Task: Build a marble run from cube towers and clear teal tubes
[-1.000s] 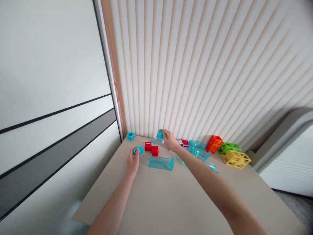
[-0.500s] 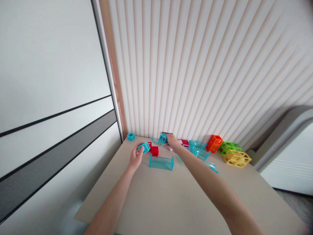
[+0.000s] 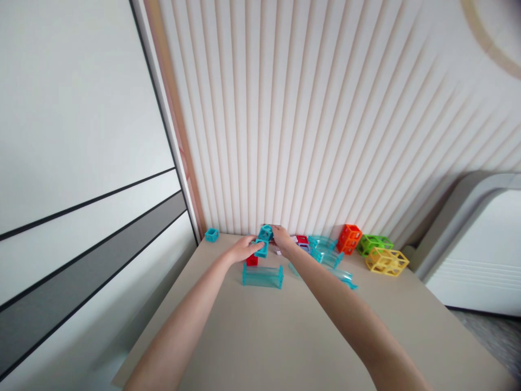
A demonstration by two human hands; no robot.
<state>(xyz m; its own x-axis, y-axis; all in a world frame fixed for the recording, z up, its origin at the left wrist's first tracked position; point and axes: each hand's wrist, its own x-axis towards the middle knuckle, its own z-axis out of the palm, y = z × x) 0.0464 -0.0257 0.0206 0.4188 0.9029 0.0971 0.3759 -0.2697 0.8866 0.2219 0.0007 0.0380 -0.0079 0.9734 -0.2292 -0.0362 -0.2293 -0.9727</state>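
Already two teal cubes are pinched, one in the left hand at, one in the right hand at, above a red cube; joining appears unfinished, other pieces untouched.

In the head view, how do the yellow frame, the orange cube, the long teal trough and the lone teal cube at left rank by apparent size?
1. Yellow frame and long teal trough: look alike, not ranked.
2. Orange cube.
3. Lone teal cube, though it lies farthest back.
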